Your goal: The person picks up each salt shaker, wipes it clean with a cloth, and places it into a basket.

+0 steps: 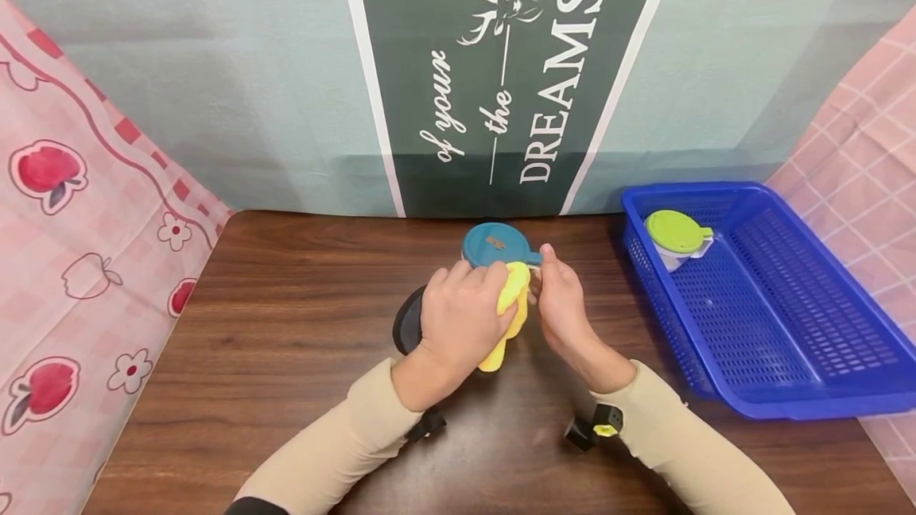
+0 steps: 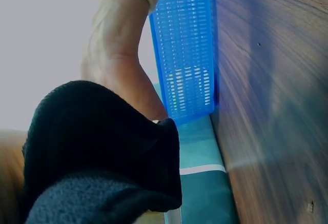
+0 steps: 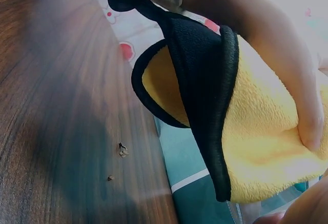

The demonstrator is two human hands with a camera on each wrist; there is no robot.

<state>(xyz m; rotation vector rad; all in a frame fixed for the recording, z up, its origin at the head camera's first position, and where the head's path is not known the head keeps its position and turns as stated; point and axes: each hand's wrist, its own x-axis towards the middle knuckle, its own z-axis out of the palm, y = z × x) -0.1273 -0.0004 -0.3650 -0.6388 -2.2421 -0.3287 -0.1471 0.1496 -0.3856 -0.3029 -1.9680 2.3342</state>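
My left hand (image 1: pixel 461 320) grips a bunched cloth, yellow on one side and dark with a black edge on the other. The yellow side (image 1: pixel 513 312) shows at the fingers, and a dark fold sticks out on the left. Just beyond it is a container with a round teal lid (image 1: pixel 492 243) bearing a brown smear. My right hand (image 1: pixel 565 300) holds this container by its right side, thumb up near the lid's tab. Both hands hide most of the container's body. In the right wrist view the yellow cloth (image 3: pixel 266 126) hangs from the left fingers.
A blue plastic basket (image 1: pixel 704 340) stands on the right of the brown wooden table (image 1: pixel 300 324). Inside its far left corner sits a container with a green lid (image 1: pixel 675 231). Small brown crumbs (image 3: pixel 122 150) lie on the tabletop. A fabric backdrop (image 1: pixel 286 102) hangs behind.
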